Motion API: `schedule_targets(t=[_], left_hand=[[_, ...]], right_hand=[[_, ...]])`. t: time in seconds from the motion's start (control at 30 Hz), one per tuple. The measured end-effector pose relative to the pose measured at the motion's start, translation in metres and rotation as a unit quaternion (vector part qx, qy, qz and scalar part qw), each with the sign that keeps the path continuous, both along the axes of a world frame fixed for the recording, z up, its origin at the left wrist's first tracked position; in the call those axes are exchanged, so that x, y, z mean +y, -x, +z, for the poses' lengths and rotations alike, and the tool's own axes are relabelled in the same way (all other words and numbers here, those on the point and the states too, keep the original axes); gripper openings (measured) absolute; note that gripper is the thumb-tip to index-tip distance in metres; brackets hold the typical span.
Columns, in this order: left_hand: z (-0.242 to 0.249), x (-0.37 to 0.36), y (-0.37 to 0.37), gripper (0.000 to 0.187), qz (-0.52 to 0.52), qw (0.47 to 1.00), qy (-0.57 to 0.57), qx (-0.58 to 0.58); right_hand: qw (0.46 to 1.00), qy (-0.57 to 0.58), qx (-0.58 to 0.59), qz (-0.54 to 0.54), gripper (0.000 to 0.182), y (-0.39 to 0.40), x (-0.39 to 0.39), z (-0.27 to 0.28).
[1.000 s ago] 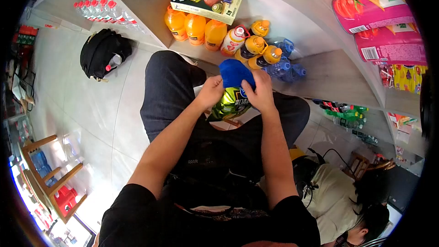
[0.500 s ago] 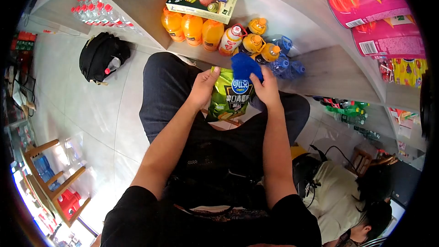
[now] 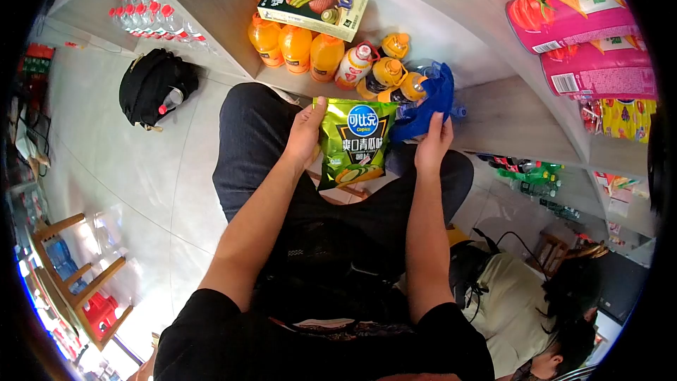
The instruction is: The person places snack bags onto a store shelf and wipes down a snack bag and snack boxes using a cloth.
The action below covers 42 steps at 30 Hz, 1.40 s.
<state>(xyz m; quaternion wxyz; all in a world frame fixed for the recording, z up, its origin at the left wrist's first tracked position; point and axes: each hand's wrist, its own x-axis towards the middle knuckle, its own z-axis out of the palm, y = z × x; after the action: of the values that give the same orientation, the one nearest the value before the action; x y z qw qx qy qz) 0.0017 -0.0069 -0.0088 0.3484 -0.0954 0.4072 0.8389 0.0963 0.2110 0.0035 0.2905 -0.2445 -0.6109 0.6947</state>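
My left hand [image 3: 306, 129] pinches the upper left edge of a green chip bag [image 3: 356, 144], which hangs upright in front of my lap with its printed front showing. A blue cloth [image 3: 431, 104] is gripped in my right hand [image 3: 433, 142], just right of the bag and in front of some bottles. Beyond the bag, orange drink bottles [image 3: 295, 48] stand on the low shelf, with a flat food box [image 3: 312, 7] lying on top of them. A white-labelled bottle [image 3: 352, 67] stands beside them.
Pink snack bags [image 3: 571, 17] fill the upper right shelf. A black backpack [image 3: 151, 88] lies on the floor at the left, near red-capped water bottles [image 3: 151, 17]. Another person [image 3: 511, 310] is at the lower right. A wooden stool [image 3: 88, 275] is at the lower left.
My right hand has moved right and slightly down, taking the blue cloth off the bag's upper right corner. The cloth is now more spread out, and the bag's front is fully visible.
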Motion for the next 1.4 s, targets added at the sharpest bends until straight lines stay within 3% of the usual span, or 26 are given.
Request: schedule_targets(t=[0.07, 0.1, 0.13, 0.17, 0.4, 0.5, 0.57, 0.63, 0.7, 0.73, 0.93, 1.07, 1.27, 1.37, 1.4], left_hand=[[0.000, 0.001, 0.000, 0.035, 0.006, 1.000, -0.005, 0.001], [0.001, 0.001, -0.002, 0.035, 0.006, 1.000, -0.010, -0.004], [0.004, 0.003, -0.001, 0.034, 0.006, 1.000, -0.016, -0.007], [0.005, 0.004, -0.002, 0.033, 0.004, 1.000, -0.021, -0.010], [-0.029, -0.009, -0.001, 0.028, -0.003, 0.998, -0.042, 0.035], [-0.003, 0.002, -0.005, 0.028, 0.046, 0.999, 0.005, 0.001], [0.001, 0.000, 0.001, 0.031, 0.027, 0.997, -0.047, -0.055], [0.004, 0.000, 0.003, 0.034, 0.043, 0.993, -0.047, -0.096], [0.005, 0.001, 0.003, 0.034, 0.047, 0.992, -0.060, -0.100], [0.006, 0.002, 0.004, 0.035, 0.049, 0.991, -0.067, -0.103], [0.005, 0.000, 0.002, 0.034, 0.013, 0.996, -0.042, -0.081], [0.022, 0.002, -0.005, 0.043, -0.020, 0.999, -0.027, -0.036], [0.011, 0.004, -0.008, 0.048, -0.084, 0.995, -0.040, -0.029], [0.014, 0.005, -0.013, 0.050, -0.109, 0.992, -0.016, -0.058], [0.014, 0.005, -0.014, 0.051, -0.119, 0.990, -0.001, -0.070]], right_hand=[[0.986, -0.154, -0.032, 0.054, 0.030, -0.006, -0.008, 0.001], [0.919, -0.384, -0.065, 0.060, 0.034, -0.004, -0.008, -0.010], [0.876, -0.467, -0.043, 0.111, 0.038, 0.006, -0.023, 0.005], [0.836, -0.512, -0.098, 0.170, 0.041, 0.012, -0.035, 0.010], [0.738, -0.591, -0.109, 0.306, 0.051, 0.011, -0.085, 0.017], [0.764, -0.587, -0.161, 0.212, 0.049, 0.015, -0.072, 0.017], [0.862, -0.468, -0.150, 0.128, 0.043, 0.018, -0.053, -0.010], [0.965, -0.160, -0.148, 0.149, 0.044, 0.019, -0.042, -0.011], [0.968, 0.042, -0.219, 0.115, 0.047, 0.015, -0.040, 0.001], [0.969, 0.077, -0.208, 0.108, 0.049, 0.014, -0.036, -0.010], [0.971, 0.002, -0.220, 0.099, 0.048, 0.019, -0.044, -0.004], [0.976, 0.100, -0.173, 0.084, 0.044, 0.021, -0.040, -0.012], [0.968, 0.177, -0.176, 0.010, 0.047, 0.023, -0.040, -0.017], [0.964, 0.181, -0.189, -0.049, 0.045, 0.023, -0.034, -0.039], [0.976, 0.113, -0.184, -0.019, 0.044, 0.022, -0.035, -0.038]])
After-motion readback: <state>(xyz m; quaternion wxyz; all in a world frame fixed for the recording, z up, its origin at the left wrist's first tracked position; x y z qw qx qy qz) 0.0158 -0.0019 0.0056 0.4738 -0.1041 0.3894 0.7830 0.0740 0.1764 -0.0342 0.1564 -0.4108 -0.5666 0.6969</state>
